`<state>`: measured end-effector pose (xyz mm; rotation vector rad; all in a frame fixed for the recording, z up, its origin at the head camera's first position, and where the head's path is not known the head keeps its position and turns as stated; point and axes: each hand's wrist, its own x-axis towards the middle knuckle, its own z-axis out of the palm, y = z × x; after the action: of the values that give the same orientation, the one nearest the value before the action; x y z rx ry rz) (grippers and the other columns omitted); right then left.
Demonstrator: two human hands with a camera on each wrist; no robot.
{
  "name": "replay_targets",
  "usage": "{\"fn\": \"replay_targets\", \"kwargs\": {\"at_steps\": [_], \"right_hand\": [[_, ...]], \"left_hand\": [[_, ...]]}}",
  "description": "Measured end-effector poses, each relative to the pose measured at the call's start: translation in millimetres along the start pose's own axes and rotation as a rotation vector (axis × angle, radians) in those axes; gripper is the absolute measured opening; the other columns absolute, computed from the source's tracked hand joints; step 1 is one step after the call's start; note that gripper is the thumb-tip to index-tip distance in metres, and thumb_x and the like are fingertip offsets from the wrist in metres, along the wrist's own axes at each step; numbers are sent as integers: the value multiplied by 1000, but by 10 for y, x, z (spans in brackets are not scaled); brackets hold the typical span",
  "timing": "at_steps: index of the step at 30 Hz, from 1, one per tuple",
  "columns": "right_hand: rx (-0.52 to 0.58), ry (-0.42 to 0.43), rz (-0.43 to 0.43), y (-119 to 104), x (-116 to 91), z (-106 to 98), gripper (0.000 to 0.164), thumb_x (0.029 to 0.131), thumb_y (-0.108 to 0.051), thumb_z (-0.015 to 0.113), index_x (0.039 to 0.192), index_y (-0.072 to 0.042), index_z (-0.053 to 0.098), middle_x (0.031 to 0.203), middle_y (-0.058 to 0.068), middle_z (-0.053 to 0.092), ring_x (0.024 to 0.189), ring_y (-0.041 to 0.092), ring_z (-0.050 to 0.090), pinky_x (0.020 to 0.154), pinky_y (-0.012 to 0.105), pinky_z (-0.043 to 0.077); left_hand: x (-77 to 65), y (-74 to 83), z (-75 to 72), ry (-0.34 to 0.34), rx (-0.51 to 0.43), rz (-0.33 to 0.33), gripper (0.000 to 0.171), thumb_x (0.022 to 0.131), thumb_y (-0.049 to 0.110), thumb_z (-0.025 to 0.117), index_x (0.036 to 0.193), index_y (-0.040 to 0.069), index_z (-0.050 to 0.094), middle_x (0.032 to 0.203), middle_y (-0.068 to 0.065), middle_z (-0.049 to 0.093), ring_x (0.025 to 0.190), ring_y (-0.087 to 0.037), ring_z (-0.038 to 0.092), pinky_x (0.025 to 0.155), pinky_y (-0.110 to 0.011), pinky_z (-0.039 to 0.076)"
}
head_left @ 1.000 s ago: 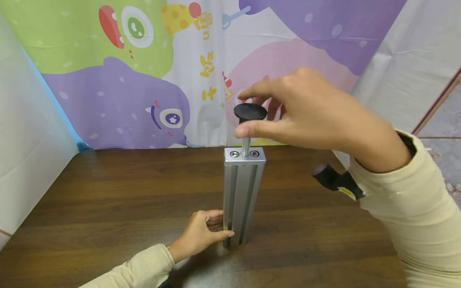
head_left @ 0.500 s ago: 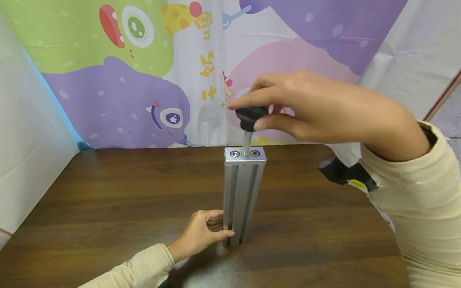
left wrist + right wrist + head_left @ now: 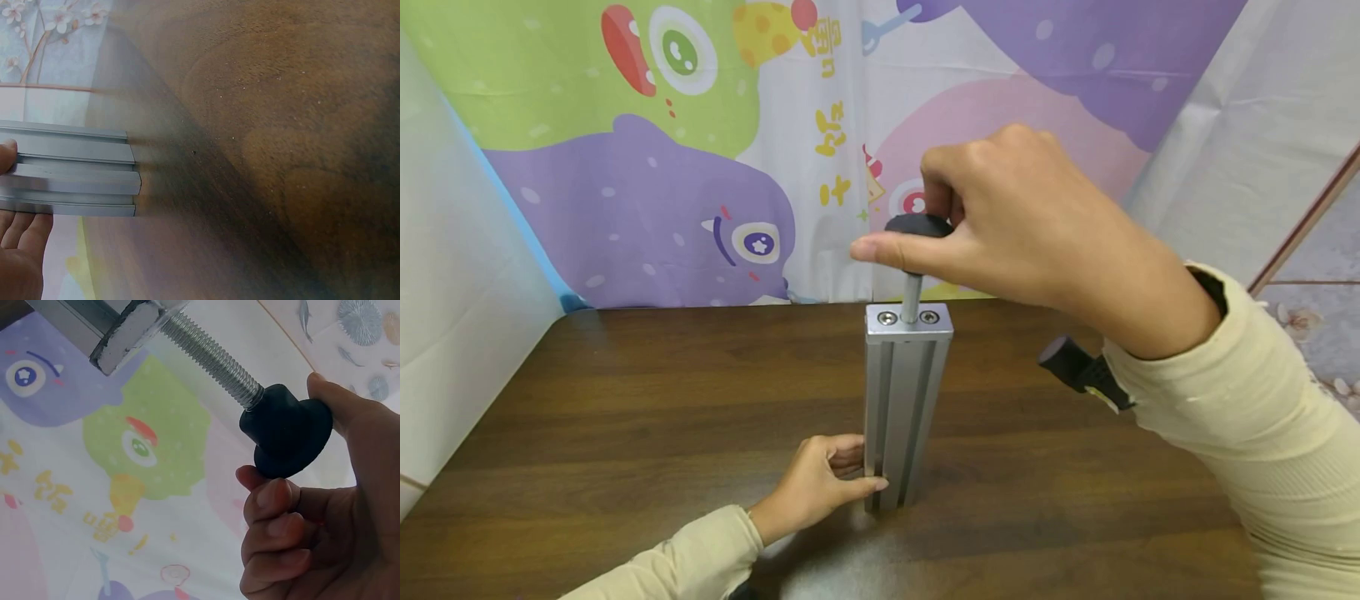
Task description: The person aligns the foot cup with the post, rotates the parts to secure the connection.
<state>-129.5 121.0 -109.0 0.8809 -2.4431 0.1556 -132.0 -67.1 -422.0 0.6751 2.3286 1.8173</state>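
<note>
An aluminium profile [image 3: 901, 408] stands upright on the wooden table, capped by a metal end plate [image 3: 910, 332] with two bolt heads. From the plate's middle rises the threaded stud [image 3: 212, 359] of a levelling foot, whose round black base [image 3: 917, 224] is on top. My right hand [image 3: 1026, 217] pinches that base at its rim between thumb and curled fingers; the right wrist view shows the other fingers curled below the disc. Low on the profile, my left hand [image 3: 811, 487] grips it, thumb in front and fingers behind. Its fingers [image 3: 34, 234] wrap the underside in the left wrist view.
The brown wooden table [image 3: 662, 417] spreads around the profile. A printed cartoon curtain [image 3: 692, 192] hangs behind its far edge, with white sheeting [image 3: 460, 292] at the left. A black device [image 3: 1067, 362] sits on the right sleeve.
My right hand has turned about the base: its index finger has drawn back and curled, while the thumb has swung left across the front. My left hand and the profile stay put.
</note>
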Motion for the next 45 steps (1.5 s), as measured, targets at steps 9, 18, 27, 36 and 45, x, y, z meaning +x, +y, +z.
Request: {"fn": "replay_targets", "kwargs": {"at_steps": [9,18,27,36,45], "right_hand": [[38,-150,-78,118,-19,-62,52,81,-64,65,101,-15,68,79,-6,65,68,8,56,63,24,47],[172,-332,-469,340,-16,-227,60,88,-2,66,141,-25,48,144,-14,44,122,3,49,95,24,49],[118,-256,-352,289,19,-157,30,91,-28,68,119,-17,66,99,-11,61,72,-1,54,64,16,48],[-59,48,-72,16,-33,0,51,80,-60,68,61,-15,55,52,-4,48,46,13,43,45,26,37],[-83,51,-14,-3,-30,-7,57,77,-65,68,54,-16,52,48,-3,46,45,15,43,44,29,34]], "left_hand": [[-2,1,-5,-10,-17,-1,38,75,7,81,105,-11,66,96,-20,71,93,-28,69,82,-28,58],[-9,7,-13,-11,-21,2,38,75,7,82,105,-11,66,95,-20,71,91,-27,69,82,-30,58],[-14,0,-17,-15,-1,15,37,76,9,81,104,-9,67,96,-19,71,94,-30,69,84,-29,57],[-11,7,-15,-15,19,23,41,76,10,81,107,-11,65,99,-21,71,96,-33,68,85,-31,57],[-7,-10,-11,-2,3,20,38,75,8,82,105,-10,66,97,-20,71,94,-31,68,84,-30,58]]}}
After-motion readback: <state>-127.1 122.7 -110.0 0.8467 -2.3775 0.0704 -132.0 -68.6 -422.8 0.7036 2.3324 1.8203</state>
